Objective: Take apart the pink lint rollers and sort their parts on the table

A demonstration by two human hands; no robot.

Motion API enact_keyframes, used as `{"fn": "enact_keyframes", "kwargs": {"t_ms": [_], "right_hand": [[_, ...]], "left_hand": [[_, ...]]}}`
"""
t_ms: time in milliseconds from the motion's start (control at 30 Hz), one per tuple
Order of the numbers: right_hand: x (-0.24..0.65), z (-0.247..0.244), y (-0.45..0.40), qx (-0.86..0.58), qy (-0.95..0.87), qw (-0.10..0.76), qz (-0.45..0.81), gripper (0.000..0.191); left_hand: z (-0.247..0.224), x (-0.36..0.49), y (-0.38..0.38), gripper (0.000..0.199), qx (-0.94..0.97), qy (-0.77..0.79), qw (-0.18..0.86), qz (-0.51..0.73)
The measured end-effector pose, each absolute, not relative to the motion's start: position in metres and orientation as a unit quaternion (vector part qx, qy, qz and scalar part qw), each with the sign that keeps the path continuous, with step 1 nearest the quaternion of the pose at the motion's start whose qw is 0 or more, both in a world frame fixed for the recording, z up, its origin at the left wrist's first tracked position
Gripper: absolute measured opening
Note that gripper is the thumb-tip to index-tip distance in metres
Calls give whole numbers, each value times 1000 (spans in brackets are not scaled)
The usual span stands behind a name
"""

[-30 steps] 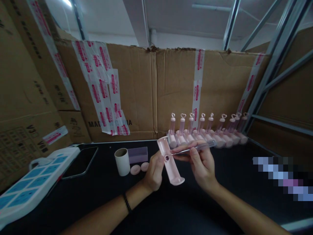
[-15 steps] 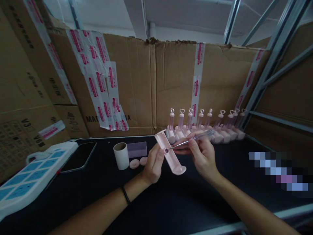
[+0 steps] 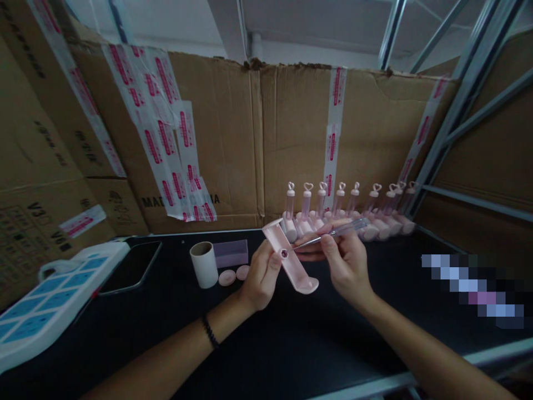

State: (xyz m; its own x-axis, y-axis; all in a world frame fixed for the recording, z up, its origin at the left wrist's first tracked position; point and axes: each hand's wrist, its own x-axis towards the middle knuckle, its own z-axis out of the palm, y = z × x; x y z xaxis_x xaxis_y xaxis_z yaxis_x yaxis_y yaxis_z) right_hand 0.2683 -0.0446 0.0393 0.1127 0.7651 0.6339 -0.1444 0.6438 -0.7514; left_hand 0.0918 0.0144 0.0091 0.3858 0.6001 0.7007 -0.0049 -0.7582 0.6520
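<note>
"What's the biggest thing, measured from the pink holder [image 3: 294,265]?"

"The cardboard wall [image 3: 216,139], upright behind the holder and patched with red-and-white tape. Next is the black desk [image 3: 300,344], spread out below it."

"And after those?"

"A white power strip [image 3: 50,305] with blue panels, well to the left of the holder. Then a row of pink stands [image 3: 353,218], behind it and to its right, each with a clear upright tube and a small loop on top; some loops are heart-shaped. A dark phone [image 3: 131,266] lies left of the holder, just beside the strip."

"Where are the hands?"

"The right hand [image 3: 347,266] is right of the holder, its grip closed round a clear-handled tool [image 3: 333,233]. The left hand [image 3: 260,278] is at the holder's left side, its grip closed on the middle of it, thumb pressed near the round opening."

"So the holder is in the air?"

"Yes, above the desk, tilted, its hollow side showing."

"Anything smaller?"

"Left of it, a white roll [image 3: 204,266] stands upright, with a purple box [image 3: 231,253] beside it. Two pink discs [image 3: 227,278] lie nearer the holder. The tool's thin metal shaft points at the holder's round opening [image 3: 285,253]; whether the tip touches, I can't tell."
</note>
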Motion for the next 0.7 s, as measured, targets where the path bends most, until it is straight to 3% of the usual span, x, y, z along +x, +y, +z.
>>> {"fn": "enact_keyframes", "kwargs": {"t_ms": [367, 700], "right_hand": [[266, 40, -44, -280, -561, 706, 328, 17], [279, 44, -40, -273, -595, 694, 300, 14]], "left_hand": [[12, 92, 15, 46, 796, 232, 250, 501], [32, 91, 25, 40, 818, 208, 319, 432]]}}
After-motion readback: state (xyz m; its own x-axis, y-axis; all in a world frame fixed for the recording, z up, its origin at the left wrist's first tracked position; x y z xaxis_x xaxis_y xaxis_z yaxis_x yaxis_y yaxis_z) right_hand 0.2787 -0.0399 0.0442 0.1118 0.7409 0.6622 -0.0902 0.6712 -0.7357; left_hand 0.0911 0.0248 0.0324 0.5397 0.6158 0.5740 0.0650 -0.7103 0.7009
